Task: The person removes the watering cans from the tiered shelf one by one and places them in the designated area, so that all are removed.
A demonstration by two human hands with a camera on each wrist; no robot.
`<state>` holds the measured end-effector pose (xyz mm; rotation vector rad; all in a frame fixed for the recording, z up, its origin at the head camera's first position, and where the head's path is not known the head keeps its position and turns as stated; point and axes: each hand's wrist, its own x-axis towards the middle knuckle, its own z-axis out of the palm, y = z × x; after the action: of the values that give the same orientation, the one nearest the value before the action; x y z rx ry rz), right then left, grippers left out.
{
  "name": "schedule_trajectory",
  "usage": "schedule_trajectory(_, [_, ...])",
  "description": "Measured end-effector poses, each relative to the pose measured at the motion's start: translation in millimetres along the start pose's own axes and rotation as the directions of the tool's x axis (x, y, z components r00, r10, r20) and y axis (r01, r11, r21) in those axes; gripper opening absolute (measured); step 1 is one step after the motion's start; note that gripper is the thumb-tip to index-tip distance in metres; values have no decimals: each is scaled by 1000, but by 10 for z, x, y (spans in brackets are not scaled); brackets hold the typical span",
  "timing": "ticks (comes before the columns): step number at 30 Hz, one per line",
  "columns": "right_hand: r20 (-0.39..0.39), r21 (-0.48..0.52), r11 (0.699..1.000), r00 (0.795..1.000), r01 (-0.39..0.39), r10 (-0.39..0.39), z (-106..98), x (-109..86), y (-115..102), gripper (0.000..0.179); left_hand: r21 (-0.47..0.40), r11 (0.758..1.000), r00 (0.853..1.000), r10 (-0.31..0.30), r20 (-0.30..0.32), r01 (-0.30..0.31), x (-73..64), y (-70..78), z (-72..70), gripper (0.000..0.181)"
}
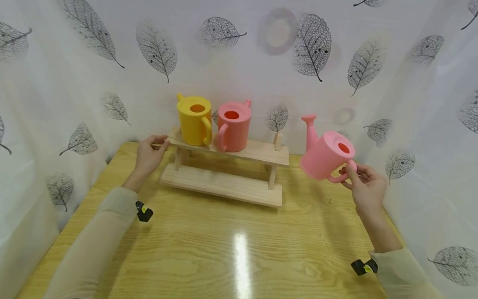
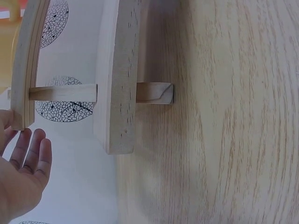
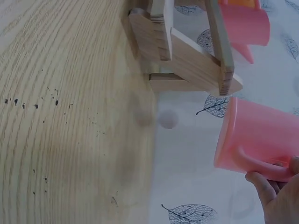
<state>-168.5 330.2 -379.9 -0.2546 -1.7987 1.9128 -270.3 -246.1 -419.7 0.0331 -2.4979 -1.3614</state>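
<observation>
My right hand (image 1: 367,189) grips the handle of a pink watering can (image 1: 325,155), held tilted above the table to the right of a two-tier wooden shelf (image 1: 220,182). The can's spout points up and to the left. At the shelf's left end, my left hand (image 1: 149,155) holds the end of the upper board between thumb and fingers. A yellow watering can (image 1: 195,122) stands on the upper board's left part. Beside it is another pink watering can (image 1: 239,128), darker in tone. In the right wrist view, the held pink can (image 3: 261,140) hangs apart from the shelf.
The shelf stands toward the back of a wood-grain table (image 1: 186,245). A small wooden peg (image 1: 278,141) rises from the upper board's right part. A white curtain (image 1: 239,54) with leaf prints hangs behind and at both sides.
</observation>
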Motion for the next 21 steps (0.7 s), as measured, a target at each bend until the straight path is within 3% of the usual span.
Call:
schedule_trajectory(7, [9,-156,988,1000,-20,22,156,150,360,15,-12,1000,1000,-7,3,7,-11,19,3,41])
schedule_trajectory(13, [72,-351,934,993,-61,92,257,182,541,34,-24,1000,1000,-3,7,3,-19,27,9,42])
schedule_trajectory(21, [72,-459,887,993,-53,96,351,158,679,40,-6,1000,1000,1,7,-1,-22,21,5,41])
